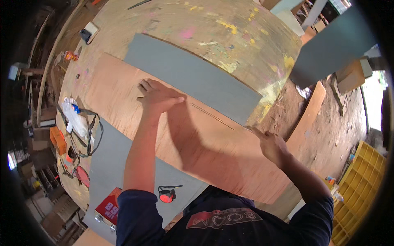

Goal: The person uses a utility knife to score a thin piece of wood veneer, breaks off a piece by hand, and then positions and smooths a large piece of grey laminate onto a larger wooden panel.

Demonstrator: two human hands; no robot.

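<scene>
I stand in this workshop and I take the middle of the brown board [217, 151] as the centre of a clock, with twelve straight ahead of the person. The board lies slantwise on the paint-stained table [160, 16], from ten o'clock down to about four.

The left hand [159, 98] is toward ten o'clock. It is palm down on the brown board, with the fingers loosely spread and the thumb stretched aside; it has hold of nothing. The right hand [273, 145] is toward four, at the far edge of the board. Its forefinger points along the edge and the other fingers are curled in; whether it grips something thin, I cannot tell. Between the hands there are narrow dark lines on the wood, marks or thin strips, I cannot say which.

At twelve, a long grey board [193, 74] lies alongside the brown one. Toward eight there is another grey board [111, 164], and on it, near seven, a red and black tape measure [166, 196] and a red box [110, 207]. At nine lies a clear plastic bag [76, 119], near an orange block [58, 140].
</scene>
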